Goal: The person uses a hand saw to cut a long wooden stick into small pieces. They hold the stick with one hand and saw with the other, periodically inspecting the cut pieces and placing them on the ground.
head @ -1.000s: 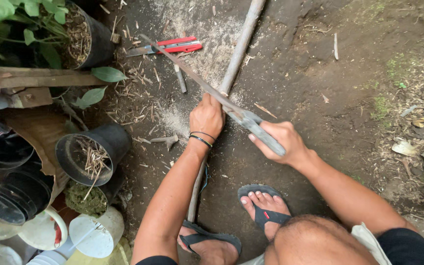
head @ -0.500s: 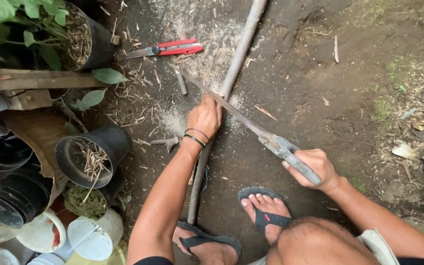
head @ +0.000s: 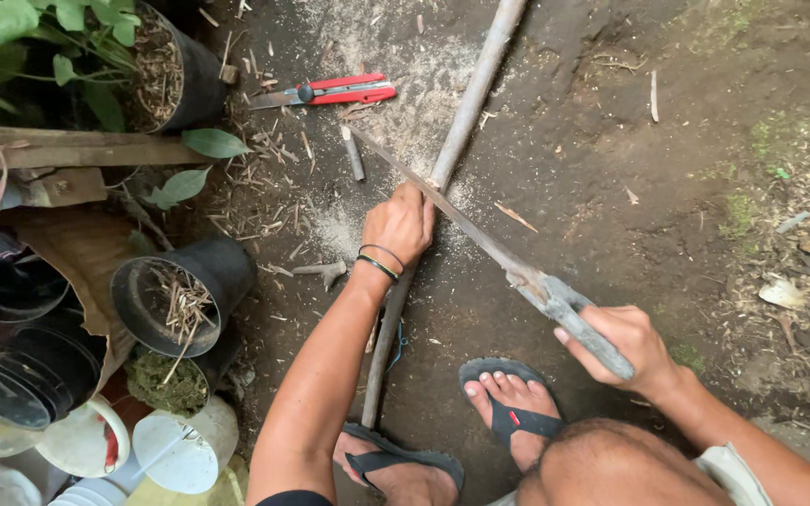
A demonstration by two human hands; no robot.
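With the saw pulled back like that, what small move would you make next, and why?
Probably push the saw blade forward across the pole again. The right hand holds the handle drawn well back, the left hand pins the pole beside the blade, and pale sawdust lies around, yet the pole looks uncut.

Saw blade across grey pole.

The left hand is closed, palm down, arm stretched forward. The right hand is fisted, its arm bent outward.
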